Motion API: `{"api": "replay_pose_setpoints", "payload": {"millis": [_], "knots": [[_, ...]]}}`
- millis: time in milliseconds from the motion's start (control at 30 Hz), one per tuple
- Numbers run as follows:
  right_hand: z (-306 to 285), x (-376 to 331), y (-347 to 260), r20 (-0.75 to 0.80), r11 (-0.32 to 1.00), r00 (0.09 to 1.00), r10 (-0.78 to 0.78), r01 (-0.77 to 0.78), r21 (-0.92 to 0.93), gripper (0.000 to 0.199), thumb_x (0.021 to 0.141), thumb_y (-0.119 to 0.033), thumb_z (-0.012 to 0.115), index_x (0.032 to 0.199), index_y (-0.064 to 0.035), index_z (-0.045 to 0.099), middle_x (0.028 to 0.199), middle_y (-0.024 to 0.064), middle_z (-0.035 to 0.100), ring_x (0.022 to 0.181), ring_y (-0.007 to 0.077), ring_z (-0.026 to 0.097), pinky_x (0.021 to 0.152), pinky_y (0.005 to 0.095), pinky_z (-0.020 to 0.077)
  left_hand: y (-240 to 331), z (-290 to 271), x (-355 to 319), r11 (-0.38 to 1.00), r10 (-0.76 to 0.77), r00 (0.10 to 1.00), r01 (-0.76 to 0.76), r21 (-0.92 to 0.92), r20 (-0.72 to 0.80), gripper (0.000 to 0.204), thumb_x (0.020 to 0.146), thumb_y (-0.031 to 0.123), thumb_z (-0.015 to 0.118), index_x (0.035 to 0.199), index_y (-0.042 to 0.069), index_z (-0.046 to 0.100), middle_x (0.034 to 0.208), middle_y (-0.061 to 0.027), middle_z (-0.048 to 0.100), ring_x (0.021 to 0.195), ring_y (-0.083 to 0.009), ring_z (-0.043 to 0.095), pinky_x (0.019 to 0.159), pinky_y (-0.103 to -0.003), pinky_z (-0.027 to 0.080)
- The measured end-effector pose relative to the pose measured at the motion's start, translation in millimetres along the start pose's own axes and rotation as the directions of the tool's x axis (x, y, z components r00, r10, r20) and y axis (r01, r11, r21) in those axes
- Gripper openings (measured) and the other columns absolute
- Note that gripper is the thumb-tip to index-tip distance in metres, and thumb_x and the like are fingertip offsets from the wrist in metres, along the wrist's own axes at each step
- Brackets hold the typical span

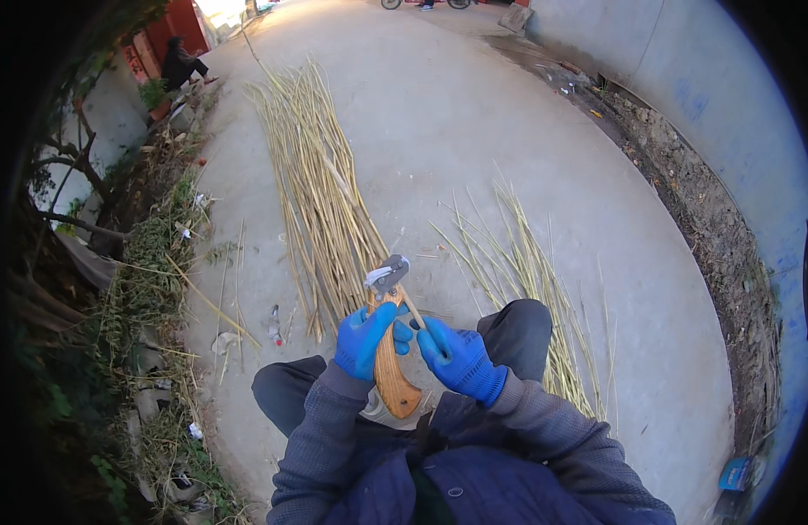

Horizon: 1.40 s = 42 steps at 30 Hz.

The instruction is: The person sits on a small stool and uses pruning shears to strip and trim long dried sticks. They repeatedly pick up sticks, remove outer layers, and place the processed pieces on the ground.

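A tool with a curved wooden handle (pixel 389 372) and a short grey metal head (pixel 388 273), partly wrapped in white, stands upright before my lap. My left hand (pixel 367 339), in a blue glove, is closed around its handle. My right hand (pixel 461 357), gloved alike, pinches the near end of a long tan stalk (pixel 362 213). That stalk passes beside the metal head and reaches away over a big bundle of dry stalks (pixel 312 175) on the ground. Whether the stalk touches the metal head I cannot tell. Thinner greenish stalks (pixel 544 293) lie beyond my right knee.
Grey concrete pavement (pixel 614 280) runs away between a pale wall (pixel 684 79) at right and a weedy strip (pixel 150 289) at left. A small clear bottle (pixel 274 324) lies left of the bundle. A person (pixel 183 63) sits far left. A blue container (pixel 734 473) lies low right.
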State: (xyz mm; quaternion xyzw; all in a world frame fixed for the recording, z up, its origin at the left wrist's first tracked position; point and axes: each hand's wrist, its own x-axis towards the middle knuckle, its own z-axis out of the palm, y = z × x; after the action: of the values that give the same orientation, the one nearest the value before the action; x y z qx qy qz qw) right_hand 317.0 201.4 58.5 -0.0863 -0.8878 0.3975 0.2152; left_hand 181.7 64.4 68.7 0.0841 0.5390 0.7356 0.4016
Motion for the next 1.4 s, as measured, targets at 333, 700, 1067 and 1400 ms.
{"api": "replay_pose_setpoints", "payload": {"millis": [333,700,1067,1400], "knots": [[-116.1,-145.0,23.7,0.374,0.966,0.926,0.047,0.052,-0.251,0.020,0.086,-0.018,0.063,0.101,-0.0057,0.059,0.060,0.0121,0.057,0.050,0.0317,0.059,0.047,0.0416,0.0444,79.0,-106.7,104.5,0.983,0.116,0.950,-0.151,-0.103,-0.289,0.048,0.088,0.031,0.069,0.123,0.001,0.055,0.098,-0.0066,0.064,0.077,-0.0108,0.060,0.059,-0.021,0.053],[-67.6,-28.6,38.9,0.400,0.916,0.877,0.265,-0.359,0.181,0.026,0.097,-0.025,0.054,0.115,-0.0066,0.060,0.070,0.0160,0.062,0.062,0.0300,0.065,0.058,0.0386,0.0506,-7.6,-3.4,72.3,0.998,0.035,0.988,-0.043,-0.055,-0.152,0.039,0.093,0.028,0.064,0.116,-0.003,0.059,0.089,-0.0125,0.067,0.068,-0.0186,0.065,0.057,-0.030,0.057],[-67.5,-54.2,64.8,0.282,0.997,0.957,0.073,-0.068,-0.028,0.018,0.094,-0.023,0.056,0.094,-0.0056,0.059,0.067,0.0176,0.059,0.061,0.0370,0.061,0.053,0.0444,0.0472,-45.3,-7.3,66.1,0.997,-0.069,0.992,0.064,-0.054,-0.107,0.038,0.092,0.025,0.065,0.118,-0.002,0.058,0.099,-0.0126,0.067,0.071,-0.0196,0.065,0.058,-0.032,0.057],[-177.7,-181.2,43.9,0.480,0.958,0.830,0.283,-0.222,-0.182,0.031,0.090,-0.020,0.063,0.118,-0.0084,0.060,0.062,0.0125,0.059,0.052,0.0297,0.061,0.051,0.0376,0.0496,46.5,-123.6,121.7,0.986,0.167,0.949,-0.168,0.019,-0.267,0.041,0.092,0.028,0.064,0.120,0.000,0.057,0.100,-0.0078,0.064,0.077,-0.0151,0.062,0.063,-0.027,0.053]]}}
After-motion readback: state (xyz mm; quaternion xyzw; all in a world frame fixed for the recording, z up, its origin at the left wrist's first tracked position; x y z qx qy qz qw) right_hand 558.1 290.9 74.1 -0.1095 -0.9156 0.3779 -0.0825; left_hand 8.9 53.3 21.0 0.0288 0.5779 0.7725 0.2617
